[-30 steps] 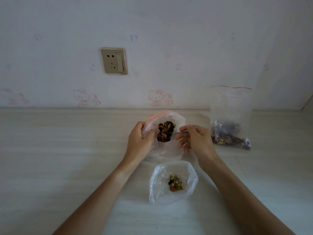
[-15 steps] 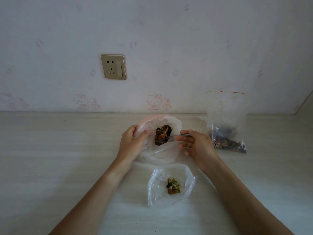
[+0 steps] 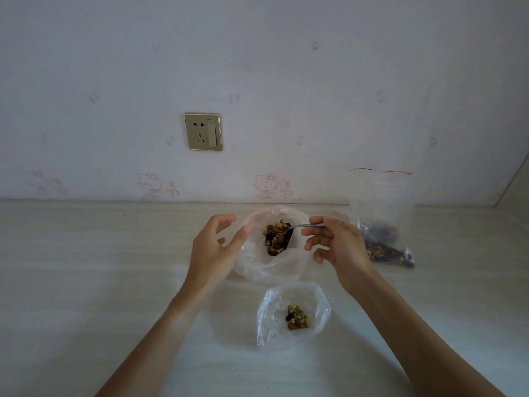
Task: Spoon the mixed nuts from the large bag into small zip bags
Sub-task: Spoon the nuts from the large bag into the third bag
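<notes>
Your right hand point(image 3: 340, 247) pinches the spoon point(image 3: 303, 226) over the large bag point(image 3: 272, 265); left hand point(image 3: 213, 247) fingers loosely spread. A filled zip bag point(image 3: 382, 222) leans beside your right hand, the small bag point(image 3: 292, 313) nearer you.

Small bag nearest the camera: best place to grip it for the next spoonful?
Pinch the small bag at its left rim, coming from the left. The mouth gapes upward with nuts pooled in the middle, and the right hand brings the spoon from the right.
</notes>
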{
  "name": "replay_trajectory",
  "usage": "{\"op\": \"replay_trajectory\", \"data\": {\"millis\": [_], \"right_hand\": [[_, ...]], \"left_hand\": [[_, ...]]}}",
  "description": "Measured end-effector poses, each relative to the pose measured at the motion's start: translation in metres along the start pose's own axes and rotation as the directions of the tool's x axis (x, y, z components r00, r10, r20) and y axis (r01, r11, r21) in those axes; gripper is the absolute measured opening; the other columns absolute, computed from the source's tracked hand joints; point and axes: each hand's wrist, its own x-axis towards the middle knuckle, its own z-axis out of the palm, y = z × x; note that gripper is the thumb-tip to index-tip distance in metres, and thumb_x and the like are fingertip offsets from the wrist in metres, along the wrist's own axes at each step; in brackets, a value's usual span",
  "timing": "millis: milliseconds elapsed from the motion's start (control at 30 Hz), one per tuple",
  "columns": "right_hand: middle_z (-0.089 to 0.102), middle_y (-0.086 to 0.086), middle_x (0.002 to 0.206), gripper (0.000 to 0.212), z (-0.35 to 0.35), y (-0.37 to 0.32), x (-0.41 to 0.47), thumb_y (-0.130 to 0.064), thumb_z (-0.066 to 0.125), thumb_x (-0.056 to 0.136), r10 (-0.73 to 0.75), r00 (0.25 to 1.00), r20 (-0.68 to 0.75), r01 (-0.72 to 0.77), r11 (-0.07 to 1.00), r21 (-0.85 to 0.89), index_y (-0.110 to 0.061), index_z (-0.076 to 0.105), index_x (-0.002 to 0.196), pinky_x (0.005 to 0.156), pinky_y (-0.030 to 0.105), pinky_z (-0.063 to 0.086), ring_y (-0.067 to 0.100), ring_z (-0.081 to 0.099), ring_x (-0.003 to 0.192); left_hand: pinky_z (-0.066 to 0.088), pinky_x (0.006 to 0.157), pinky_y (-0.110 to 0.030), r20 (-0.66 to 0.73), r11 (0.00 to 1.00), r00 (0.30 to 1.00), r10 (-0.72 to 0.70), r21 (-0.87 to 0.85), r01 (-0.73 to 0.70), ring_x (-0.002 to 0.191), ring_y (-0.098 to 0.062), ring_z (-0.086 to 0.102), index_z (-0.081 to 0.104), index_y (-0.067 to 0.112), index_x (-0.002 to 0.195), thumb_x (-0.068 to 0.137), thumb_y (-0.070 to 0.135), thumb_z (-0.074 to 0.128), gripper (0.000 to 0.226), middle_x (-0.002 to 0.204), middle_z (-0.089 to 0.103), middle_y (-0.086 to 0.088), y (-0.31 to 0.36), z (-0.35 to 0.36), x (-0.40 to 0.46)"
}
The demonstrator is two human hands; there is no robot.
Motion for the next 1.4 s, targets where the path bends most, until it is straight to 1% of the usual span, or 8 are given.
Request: {"op": "replay_trajectory", "data": {"millis": [133, 300, 533, 667, 767, 900, 1067, 1400], "right_hand": [[0.076, 0.019, 0.088, 0.033, 0.001, -0.016, -0.014, -0.015, 0.04, 0.11, -0.043, 0.998, 0.041, 0.042, 0.999, 0.005, 0.0, 0.068, 0.104, 0.042, 0.03, 0.043, 0.026, 0.066, 0.061], [0.073, 0.023, 0.089, 0.032, -0.01, -0.03, -0.043, -0.013, 0.04, 0.109, -0.066, 0.994, 0.088, 0.063, 0.998, 0.029, 0.002, 0.068, 0.104, 0.041, 0.031, 0.042, 0.028, 0.064, 0.061], [0.07, 0.024, 0.086, 0.033, -0.041, -0.028, -0.094, -0.016, 0.042, 0.108, -0.04, 0.989, 0.14, 0.034, 0.998, 0.043, 0.003, 0.068, 0.101, 0.04, 0.03, 0.04, 0.029, 0.062, 0.059], [0.07, 0.026, 0.085, 0.035, -0.05, -0.024, -0.116, -0.016, 0.043, 0.109, -0.015, 0.987, 0.158, 0.016, 1.0, -0.006, 0.003, 0.069, 0.097, 0.039, 0.03, 0.041, 0.032, 0.062, 0.059], [0.073, 0.021, 0.086, 0.036, -0.051, -0.022, -0.127, -0.019, 0.042, 0.11, -0.075, 0.977, 0.202, 0.114, 0.976, -0.187, 0.0, 0.07, 0.099, 0.04, 0.03, 0.043, 0.033, 0.064, 0.063], [0.074, 0.011, 0.092, 0.038, -0.05, -0.026, -0.136, -0.038, 0.044, 0.103, -0.181, 0.908, 0.379, 0.34, 0.846, -0.411, -0.012, 0.072, 0.104, 0.044, 0.031, 0.046, 0.031, 0.067, 0.07], [0.073, -0.002, 0.097, 0.028, -0.058, -0.032, -0.136, -0.033, 0.044, 0.109, -0.198, 0.838, 0.509, 0.496, 0.666, -0.557, -0.03, 0.071, 0.109, 0.059, 0.013, 0.044, 0.022, 0.065, 0.076], [0.073, 0.015, 0.085, 0.034, -0.05, -0.02, -0.114, -0.02, 0.041, 0.109, -0.249, 0.916, 0.314, 0.354, 0.871, -0.341, -0.005, 0.07, 0.099, 0.045, 0.035, 0.04, 0.03, 0.063, 0.065]], "left_hand": [[0.045, 0.102, -0.021, -0.041, 0.979, 0.984, 0.171, 0.115, -0.166, 0.119, 0.006, 0.057, 0.067, 0.023, 0.122, 0.093, 0.037, 0.074, 0.033, 0.122, 0.065, 0.02, 0.01, -0.01, -0.02], [0.042, 0.076, -0.007, -0.015, 0.929, 0.948, 0.318, 0.204, -0.309, 0.094, -0.006, 0.065, 0.067, 0.028, 0.098, 0.091, 0.032, 0.075, 0.011, 0.093, 0.067, 0.017, 0.028, -0.015, -0.062], [0.048, 0.058, -0.017, 0.304, 0.931, 0.953, -0.005, 0.348, -0.107, 0.074, 0.003, 0.066, 0.061, 0.041, 0.096, 0.079, 0.08, 0.058, 0.043, 0.082, 0.067, 0.023, 0.025, -0.013, -0.11], [0.051, 0.062, -0.02, 0.338, 0.886, 0.94, -0.039, 0.447, -0.124, 0.073, 0.0, 0.066, 0.064, 0.034, 0.105, 0.092, 0.059, 0.066, 0.028, 0.084, 0.068, 0.016, 0.026, -0.004, -0.114], [0.052, 0.06, -0.031, 0.305, 0.897, 0.952, -0.034, 0.43, -0.106, 0.063, -0.006, 0.062, 0.068, 0.029, 0.086, 0.099, 0.04, 0.063, 0.018, 0.07, 0.066, 0.01, 0.031, 0.0, -0.109], [0.037, 0.054, -0.014, 0.277, 0.91, 0.96, -0.031, 0.405, -0.087, 0.064, -0.001, 0.059, 0.06, 0.027, 0.063, 0.098, 0.034, 0.064, 0.036, 0.063, 0.062, 0.017, 0.037, 0.003, -0.1], [0.042, 0.063, -0.03, 0.273, 0.91, 0.96, -0.061, 0.41, -0.059, 0.072, -0.021, 0.06, 0.059, 0.003, 0.071, 0.096, 0.031, 0.062, 0.038, 0.076, 0.063, -0.01, 0.039, 0.004, -0.091], [0.03, 0.048, -0.022, 0.319, 0.86, 0.947, -0.02, 0.488, -0.147, 0.05, -0.011, 0.049, 0.054, 0.018, 0.067, 0.099, 0.038, 0.06, 0.039, 0.055, 0.052, 0.005, 0.024, 0.003, -0.087]]}}
